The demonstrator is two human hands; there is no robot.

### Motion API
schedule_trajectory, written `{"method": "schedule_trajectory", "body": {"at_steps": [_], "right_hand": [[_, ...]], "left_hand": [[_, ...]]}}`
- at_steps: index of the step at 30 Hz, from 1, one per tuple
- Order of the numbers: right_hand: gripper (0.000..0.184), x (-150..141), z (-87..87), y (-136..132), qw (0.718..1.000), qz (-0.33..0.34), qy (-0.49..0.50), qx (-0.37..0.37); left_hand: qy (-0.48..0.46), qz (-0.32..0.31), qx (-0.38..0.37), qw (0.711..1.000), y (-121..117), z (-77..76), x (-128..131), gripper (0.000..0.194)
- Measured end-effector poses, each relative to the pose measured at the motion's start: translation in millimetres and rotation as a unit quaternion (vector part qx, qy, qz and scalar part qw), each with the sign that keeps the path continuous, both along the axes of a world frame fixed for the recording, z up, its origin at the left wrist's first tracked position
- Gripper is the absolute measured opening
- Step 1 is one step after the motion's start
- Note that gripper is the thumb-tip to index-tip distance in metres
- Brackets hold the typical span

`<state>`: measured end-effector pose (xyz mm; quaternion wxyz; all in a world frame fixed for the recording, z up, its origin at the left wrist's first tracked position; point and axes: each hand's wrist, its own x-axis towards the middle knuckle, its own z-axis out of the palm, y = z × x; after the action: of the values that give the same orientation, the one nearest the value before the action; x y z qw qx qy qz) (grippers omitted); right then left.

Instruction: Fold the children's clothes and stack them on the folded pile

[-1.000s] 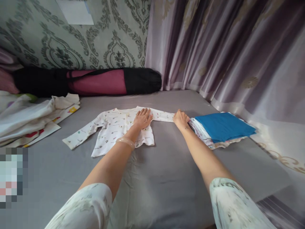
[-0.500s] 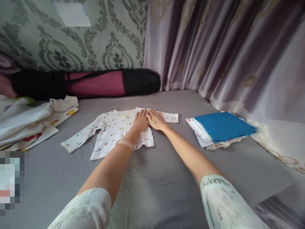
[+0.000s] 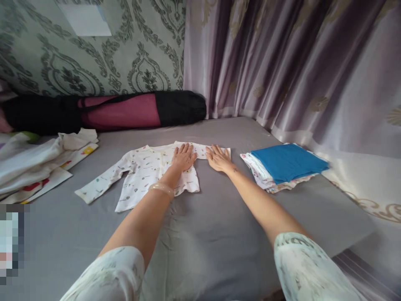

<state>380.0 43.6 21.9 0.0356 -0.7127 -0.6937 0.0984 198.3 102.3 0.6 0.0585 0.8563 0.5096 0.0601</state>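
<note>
A small white long-sleeved shirt (image 3: pixel 140 171) with a scattered print lies spread on the grey bedsheet (image 3: pixel 200 234), both sleeves stretched out sideways. My left hand (image 3: pixel 184 158) rests flat on the shirt near its right shoulder, fingers extended. Farther right, my right hand (image 3: pixel 218 159) lies flat over the end part of the right sleeve, fingers spread, covering some of it. Neither hand grips the cloth.
To the right sits a stack of folded clothes with a blue cloth (image 3: pixel 290 162) on top. White printed clothes (image 3: pixel 40 163) are heaped at the left. A long black and maroon bag (image 3: pixel 122 110) lies along the wall, beside the curtain (image 3: pixel 238 58).
My right hand has slid right along the sleeve, from beside my left hand toward the cuff. My left hand stays on the shoulder area. The view has shifted slightly.
</note>
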Motion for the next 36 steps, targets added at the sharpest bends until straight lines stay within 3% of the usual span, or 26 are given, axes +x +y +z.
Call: {"method": "schedule_trajectory", "body": {"at_steps": [7, 13, 16, 21, 25, 30, 36], "right_hand": [[0.052, 17.4, -10.1, -4.1, 0.998, -0.031, -0.043, 0.044], [0.052, 11.2, 3.6, 6.5, 0.996, -0.045, -0.07, -0.008], [0.052, -17.8, 10.6, 17.5, 0.995, -0.019, -0.089, 0.035], [0.057, -101.6, 4.4, 42.2, 0.993, 0.09, -0.033, 0.066], [0.063, -151.8, -1.5, 64.8, 0.996, 0.077, -0.002, 0.045], [0.073, -170.1, -13.6, 78.8, 0.998, 0.015, 0.015, 0.052], [0.075, -170.2, -23.9, 80.4, 0.998, 0.008, 0.005, 0.069]], "left_hand": [[0.002, 0.0, -0.018, 1.0, 3.0, 0.7, 2.4, 0.062], [-0.025, -0.016, -0.093, 0.995, -6.9, 26.5, -14.0, 0.065], [-0.013, -0.029, -0.099, 0.995, -27.8, 34.2, -39.3, 0.061], [-0.001, -0.038, -0.105, 0.994, -71.8, 40.9, -86.5, 0.057], [-0.002, -0.044, -0.146, 0.988, -99.8, 53.4, -114.2, 0.063], [-0.031, -0.048, -0.172, 0.983, -113.9, 56.7, -146.4, 0.066], [-0.108, -0.006, -0.116, 0.987, -106.1, 51.5, -187.4, 0.061]]}}
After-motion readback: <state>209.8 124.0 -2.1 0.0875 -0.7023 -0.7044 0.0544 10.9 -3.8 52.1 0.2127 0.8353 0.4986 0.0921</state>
